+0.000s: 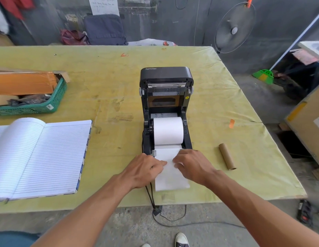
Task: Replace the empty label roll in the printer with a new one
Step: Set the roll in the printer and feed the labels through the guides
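Both bare hands, left hand (146, 168) and right hand (192, 165), press flat with fingers spread on the white paper strip (170, 180), which overhangs the yellow-green table's (217, 97) near edge. Behind them the full white label roll (168, 131) sits in the open black printer (166, 104). Right lies the brown cardboard core (227, 156); left, an open lined notebook (39, 155) and a green basket (53, 100) holding cardboard.
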The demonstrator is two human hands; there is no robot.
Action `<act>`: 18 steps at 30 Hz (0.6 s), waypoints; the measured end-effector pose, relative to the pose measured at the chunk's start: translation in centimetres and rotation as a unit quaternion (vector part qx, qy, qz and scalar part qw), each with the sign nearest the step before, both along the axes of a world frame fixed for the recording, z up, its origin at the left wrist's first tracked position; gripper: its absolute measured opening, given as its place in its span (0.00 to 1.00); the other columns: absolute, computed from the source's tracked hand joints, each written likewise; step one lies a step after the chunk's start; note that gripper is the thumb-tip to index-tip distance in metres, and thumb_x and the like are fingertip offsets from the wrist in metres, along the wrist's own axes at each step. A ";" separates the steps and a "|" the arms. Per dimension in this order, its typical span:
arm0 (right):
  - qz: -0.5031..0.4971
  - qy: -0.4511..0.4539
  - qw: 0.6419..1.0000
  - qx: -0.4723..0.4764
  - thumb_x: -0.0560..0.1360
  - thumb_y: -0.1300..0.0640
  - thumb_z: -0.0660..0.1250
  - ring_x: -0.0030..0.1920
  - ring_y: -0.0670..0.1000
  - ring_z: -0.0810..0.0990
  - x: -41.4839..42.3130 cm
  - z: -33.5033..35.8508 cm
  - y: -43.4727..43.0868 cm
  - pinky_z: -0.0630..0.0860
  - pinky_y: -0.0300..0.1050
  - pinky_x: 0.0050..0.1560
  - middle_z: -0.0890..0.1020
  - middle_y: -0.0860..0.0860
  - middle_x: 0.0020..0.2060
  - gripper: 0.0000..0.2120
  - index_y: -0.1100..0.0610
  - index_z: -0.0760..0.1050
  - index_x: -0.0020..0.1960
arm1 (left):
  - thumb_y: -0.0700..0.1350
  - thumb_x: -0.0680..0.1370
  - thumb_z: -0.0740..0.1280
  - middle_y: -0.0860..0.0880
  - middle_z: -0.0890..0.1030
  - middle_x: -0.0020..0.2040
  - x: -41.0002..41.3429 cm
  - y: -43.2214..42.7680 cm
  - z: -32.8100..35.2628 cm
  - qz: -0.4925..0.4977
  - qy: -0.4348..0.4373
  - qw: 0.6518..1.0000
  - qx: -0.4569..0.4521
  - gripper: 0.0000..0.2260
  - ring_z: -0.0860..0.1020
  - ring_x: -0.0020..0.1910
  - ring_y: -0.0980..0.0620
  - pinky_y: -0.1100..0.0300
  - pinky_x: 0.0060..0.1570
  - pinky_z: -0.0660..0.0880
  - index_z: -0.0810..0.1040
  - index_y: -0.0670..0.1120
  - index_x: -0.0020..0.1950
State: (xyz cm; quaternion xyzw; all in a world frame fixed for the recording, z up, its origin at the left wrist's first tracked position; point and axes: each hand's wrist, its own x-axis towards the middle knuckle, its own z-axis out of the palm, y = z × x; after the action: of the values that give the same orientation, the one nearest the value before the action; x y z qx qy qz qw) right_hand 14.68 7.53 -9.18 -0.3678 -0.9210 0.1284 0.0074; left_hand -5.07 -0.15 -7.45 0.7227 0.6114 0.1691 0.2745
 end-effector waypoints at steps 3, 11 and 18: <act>0.017 0.011 1.000 -0.020 0.78 0.49 0.69 0.56 0.53 0.79 0.4 0.2 0.1 0.74 0.46 0.54 0.81 0.50 0.57 0.17 0.54 0.81 0.63 | 0.54 0.80 0.61 0.51 0.62 0.21 0.4 0.7 -0.3 0.097 -0.010 0.995 0.005 0.25 0.59 0.22 0.53 0.60 0.26 0.61 0.63 0.45 0.25; 0.023 -0.013 0.995 0.092 0.72 0.53 0.75 0.45 0.56 0.78 0.0 -0.8 -1.6 0.74 0.46 0.42 0.81 0.54 0.45 0.11 0.59 0.81 0.49 | 0.47 0.77 0.69 0.50 0.82 0.44 1.9 0.4 -2.4 -0.026 0.191 0.974 0.117 0.06 0.79 0.44 0.49 0.55 0.51 0.72 0.84 0.48 0.51; 0.023 -0.008 0.988 0.152 0.56 0.51 0.85 0.33 0.53 0.77 -0.2 -1.3 -2.6 0.73 0.43 0.31 0.79 0.52 0.35 0.20 0.58 0.79 0.39 | 0.42 0.67 0.79 0.48 0.81 0.39 2.0 -0.6 -2.9 -0.049 0.232 0.959 0.157 0.11 0.78 0.37 0.48 0.52 0.40 0.79 0.82 0.45 0.45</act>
State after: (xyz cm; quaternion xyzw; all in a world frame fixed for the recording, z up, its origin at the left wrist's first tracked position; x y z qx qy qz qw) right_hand 14.45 4.90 -10.50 -0.3421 -0.9380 -0.0164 0.0529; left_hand -3.09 -0.77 -10.37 0.8053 0.5877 0.0768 0.0159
